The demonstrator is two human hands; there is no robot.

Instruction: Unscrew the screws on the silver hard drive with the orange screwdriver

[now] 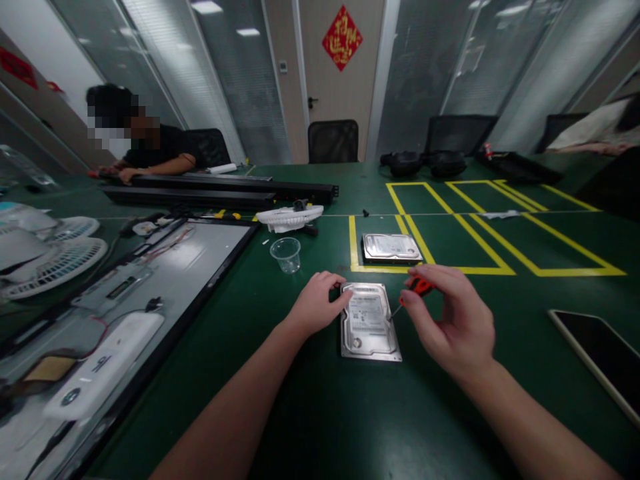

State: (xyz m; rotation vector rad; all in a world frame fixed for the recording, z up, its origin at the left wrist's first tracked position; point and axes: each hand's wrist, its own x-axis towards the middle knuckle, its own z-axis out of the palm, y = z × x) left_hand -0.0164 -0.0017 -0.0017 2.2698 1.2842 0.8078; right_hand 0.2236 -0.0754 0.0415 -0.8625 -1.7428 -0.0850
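A silver hard drive (370, 327) lies flat on the green table in front of me, its label facing up. My left hand (320, 303) grips its upper left corner, the thumb on the top face and the fingers curled at the far edge. In my right hand (453, 317) is a small screwdriver (421, 287) with a red and black handle, pinched between thumb and fingers. Its thin shaft slants down to the left, and the tip meets the right side of the drive's cover. Whether it sits in a screw is too small to tell.
Beyond lies a second hard drive (391, 247) inside yellow tape markings (480, 270). A clear plastic cup (285, 255) stands left of it, near a white fan-like part (290, 217). An opened display panel (200, 250) fills the left; a phone (600, 353) lies right. Another person (155, 150) sits across.
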